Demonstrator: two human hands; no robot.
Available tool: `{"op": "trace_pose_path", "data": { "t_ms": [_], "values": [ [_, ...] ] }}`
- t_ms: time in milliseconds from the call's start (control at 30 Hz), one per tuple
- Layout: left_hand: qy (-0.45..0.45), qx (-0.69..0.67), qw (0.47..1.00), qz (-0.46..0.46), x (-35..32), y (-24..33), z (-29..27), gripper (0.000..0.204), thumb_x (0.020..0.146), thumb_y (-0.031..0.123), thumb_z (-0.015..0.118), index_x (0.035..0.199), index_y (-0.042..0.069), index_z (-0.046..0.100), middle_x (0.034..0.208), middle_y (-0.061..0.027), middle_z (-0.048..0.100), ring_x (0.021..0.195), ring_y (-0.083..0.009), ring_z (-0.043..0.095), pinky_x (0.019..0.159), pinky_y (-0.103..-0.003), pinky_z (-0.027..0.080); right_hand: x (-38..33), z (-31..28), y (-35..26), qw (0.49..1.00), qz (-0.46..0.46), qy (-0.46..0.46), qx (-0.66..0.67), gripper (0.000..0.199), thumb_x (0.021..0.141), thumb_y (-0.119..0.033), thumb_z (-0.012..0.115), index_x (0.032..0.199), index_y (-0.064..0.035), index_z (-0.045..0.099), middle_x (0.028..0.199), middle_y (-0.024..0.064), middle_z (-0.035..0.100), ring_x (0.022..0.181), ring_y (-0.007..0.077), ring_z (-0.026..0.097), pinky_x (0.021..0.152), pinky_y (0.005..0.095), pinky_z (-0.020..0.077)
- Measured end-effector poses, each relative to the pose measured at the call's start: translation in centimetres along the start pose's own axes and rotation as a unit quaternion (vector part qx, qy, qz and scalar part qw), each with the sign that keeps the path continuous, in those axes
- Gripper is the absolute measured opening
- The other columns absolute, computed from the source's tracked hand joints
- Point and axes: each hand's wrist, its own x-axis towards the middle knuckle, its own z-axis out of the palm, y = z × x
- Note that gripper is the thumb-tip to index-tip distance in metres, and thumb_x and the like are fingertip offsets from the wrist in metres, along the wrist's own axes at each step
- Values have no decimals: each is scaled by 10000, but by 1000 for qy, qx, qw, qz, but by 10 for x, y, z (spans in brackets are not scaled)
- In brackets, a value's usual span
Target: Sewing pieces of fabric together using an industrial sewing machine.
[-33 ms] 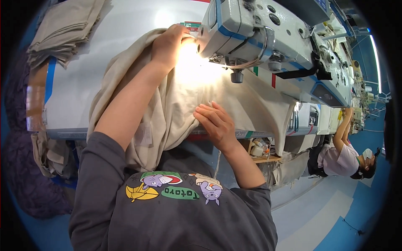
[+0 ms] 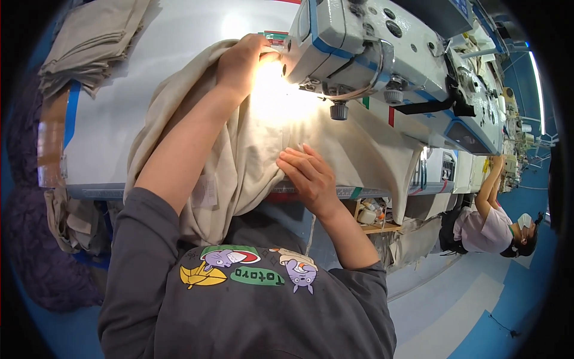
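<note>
Left hand (image 2: 242,60) grip on beige fabric (image 2: 239,161), right hand (image 2: 308,173) flat atop

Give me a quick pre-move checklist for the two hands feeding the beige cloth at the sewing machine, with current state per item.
1. Left hand on the beige cloth beside the sewing machine head: ok, it rests on the cloth there.
2. Right hand flat on the cloth near the table front edge: ok, fingers spread on it.
3. Fingertips away from the needle: cannot tell, lamp glare hides that spot.
4. Cloth flat under the machine head: cannot tell, glare again; folds show lower down.
5. Cloth hanging over the front edge: not ok, bunched against the person's body.
6. Stack of folded cloth out of the feed path: ok, at the far left corner.
</note>
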Motion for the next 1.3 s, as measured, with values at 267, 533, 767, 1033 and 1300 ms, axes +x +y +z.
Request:
{"op": "trace_pose_path", "data": {
  "t_ms": [267, 533, 767, 1033, 1300],
  "values": [
    [33, 12, 999, -27, 23, 1, 2, 284, 860, 339, 681, 931, 65, 657, 943, -120, 671, 881, -313, 661, 766, -409, 513, 17, -3, 11, 999, 2, -22, -26, 283, 795, -74, 657, 1073, -115, 685, 1117, 14, 674, 1092, 175, 645, 1040, 410, 449],
    [56, 75, 996, 11, 34, -8, 7, 321, 871, 378, 663, 918, 61, 652, 912, -116, 672, 862, -319, 671, 755, -426, 523, 25, -2, 14, 1000, -10, -7, -24, 248, 809, -103, 641, 1050, -119, 701, 1100, 5, 683, 1072, 163, 653, 1017, 391, 466],
    [33, 60, 998, -14, 45, -9, 5, 355, 886, 418, 646, 940, 68, 655, 931, -110, 674, 854, -305, 678, 757, -417, 530, 34, -1, 23, 1000, -15, -21, -15, 247, 812, -114, 656, 1054, -126, 705, 1102, 7, 684, 1046, 159, 658, 1011, 387, 471],
    [-7, 101, 991, -88, 69, -17, 10, 374, 887, 447, 639, 996, 89, 660, 1007, -81, 679, 953, -282, 667, 809, -410, 535, 47, 4, 40, 999, -5, -32, 3, 284, 752, -110, 729, 1033, -139, 708, 1086, -23, 689, 997, 152, 664, 993, 396, 488],
    [-54, 89, 985, -138, 87, -6, 0, 332, 919, 344, 639, 1013, 26, 614, 1018, -164, 637, 974, -321, 633, 853, -421, 492, 57, 7, 49, 1000, -18, -9, 4, 293, 727, -102, 728, 1017, -139, 703, 1067, -28, 667, 933, 174, 635, 923, 396, 501]
  ]
}}
